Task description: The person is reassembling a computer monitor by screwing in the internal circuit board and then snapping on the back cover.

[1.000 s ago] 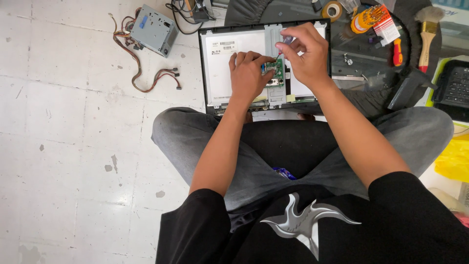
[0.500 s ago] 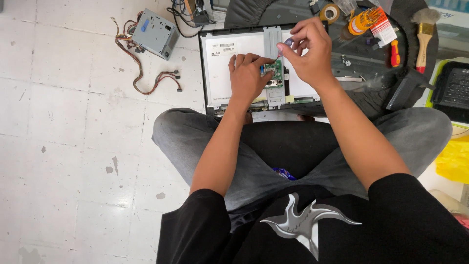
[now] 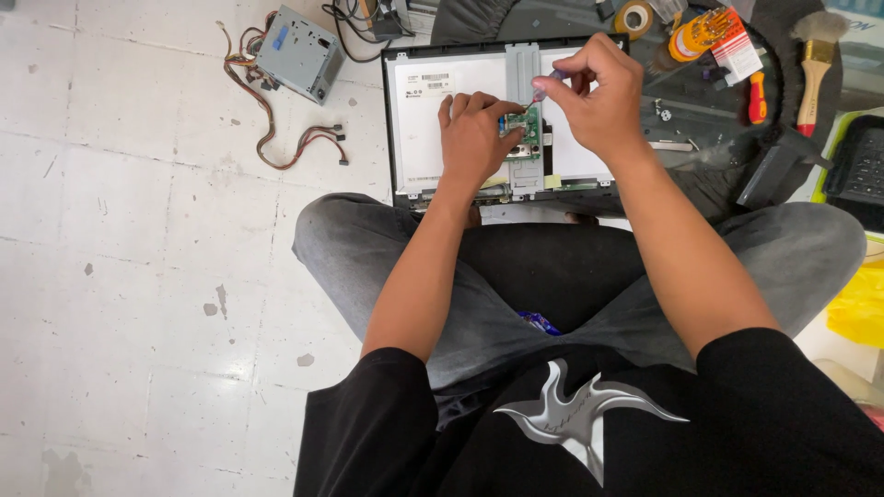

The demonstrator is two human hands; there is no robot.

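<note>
A dismantled flat display panel in a black frame lies on the floor in front of my crossed legs, its white back up. A small green circuit board sits on its grey metal bracket. My left hand rests on the panel with fingers pressing the board. My right hand pinches a slim screwdriver, its tip pointing down at the board.
A grey power supply box with loose coloured cables lies at the far left on the white tiles. To the right are a tape roll, a screwdriver set, a paintbrush, a black keyboard and a yellow bag.
My right hand has shifted slightly along the panel above the board, still pinching the screwdriver. The left hand stays on the board.
</note>
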